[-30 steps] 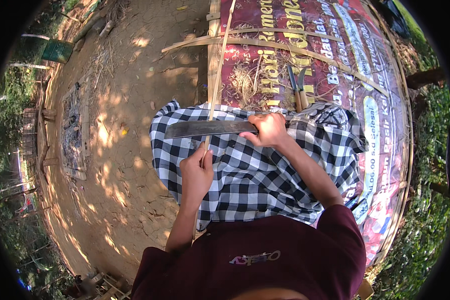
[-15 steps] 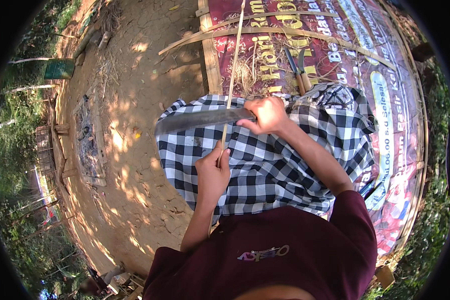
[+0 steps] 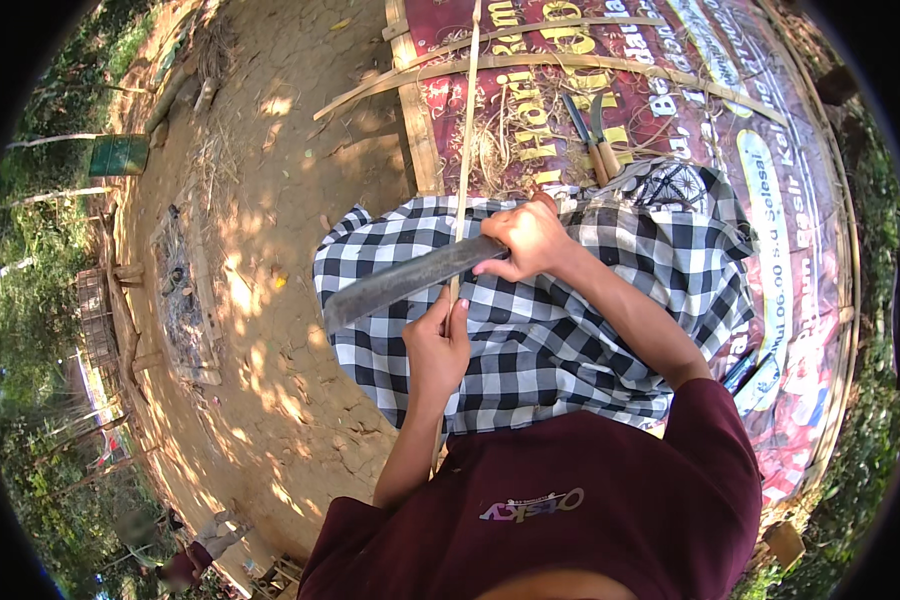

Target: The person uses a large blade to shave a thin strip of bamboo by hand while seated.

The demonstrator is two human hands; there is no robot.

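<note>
My right hand [image 3: 530, 238] is closed round the handle of a machete, hiding most of that handle. The broad dark blade [image 3: 410, 282] points to the left and slants down toward its tip, lying across a thin bamboo strip [image 3: 467, 140]. Just below the blade, my left hand [image 3: 438, 345] pinches the strip between thumb and fingers. From there the strip runs up past the far edge of the picture. Beneath both hands a black-and-white checked cloth [image 3: 540, 350] is spread over my lap.
Two small knives with wooden handles [image 3: 602, 160] lie on a red printed banner [image 3: 690, 150], among curly shavings [image 3: 490, 160]. Long bamboo slats [image 3: 530, 60] cross the banner. Bare earth [image 3: 290, 200] extends at the left. At the lower left another person's sleeve [image 3: 198, 556] shows.
The machete's tip has swung down toward me, so the blade now slants more. My left hand has shifted slightly right. Another person has come into view at the lower left.
</note>
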